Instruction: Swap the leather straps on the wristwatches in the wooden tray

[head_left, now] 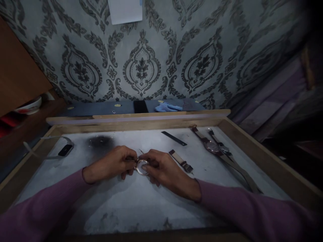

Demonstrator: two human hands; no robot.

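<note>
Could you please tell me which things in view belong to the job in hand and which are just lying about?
Job in hand:
round watch case, between left hand and right hand
probably the loose strap piece nearby

Apparently lying about:
smartwatch
two wristwatches
dark flat strip
blue cloth
black flat object

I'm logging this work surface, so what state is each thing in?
Watch case: held between both hands.
Left hand: gripping its edge.
Right hand: thumb against it.
Strap piece: detached, lying down.
Dark strip: lying flat.
Smartwatch: screen dark, strap open.
Brown-strapped watch: strap unfastened, laid out.
Second watch: lying beside it.
Blue cloth: crumpled.
</note>
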